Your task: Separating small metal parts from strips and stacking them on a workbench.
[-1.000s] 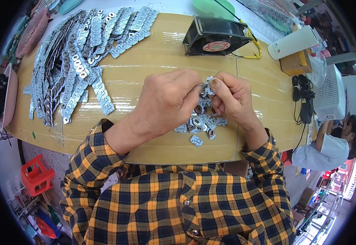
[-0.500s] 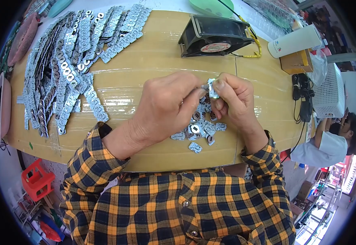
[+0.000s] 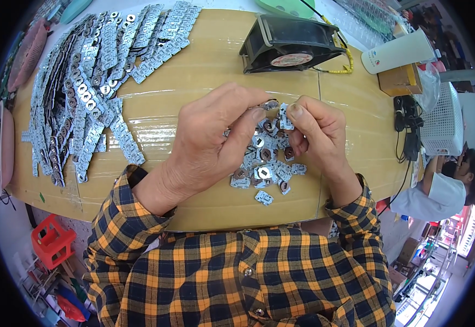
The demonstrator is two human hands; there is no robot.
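Observation:
My left hand [image 3: 213,136] is closed, pinching a small metallic piece [image 3: 270,104] between thumb and forefinger; its exact kind is hard to make out. Just to the right, my right hand [image 3: 319,128] holds a small pale circuit board [image 3: 285,117] upright between thumb and fingers. The two held pieces are slightly apart. Beneath both hands lies a loose pile of small circuit boards [image 3: 263,173], some with a round metal part. One single board [image 3: 263,198] lies apart from the pile, nearer to me. My left fingers hide part of the pile.
Long strips of joined circuit boards [image 3: 85,98] are heaped on the left of the table [image 3: 215,60]. A black fan [image 3: 292,43] stands at the back. To the right are a white cup [image 3: 398,52], a cardboard box [image 3: 398,82], black adapters [image 3: 409,128] and a white basket [image 3: 442,120]. Another person [image 3: 433,191] sits beyond.
My hands have drawn slightly apart, the left one moving left. The pieces they hold, close together before, now show a gap. The view has shifted a little.

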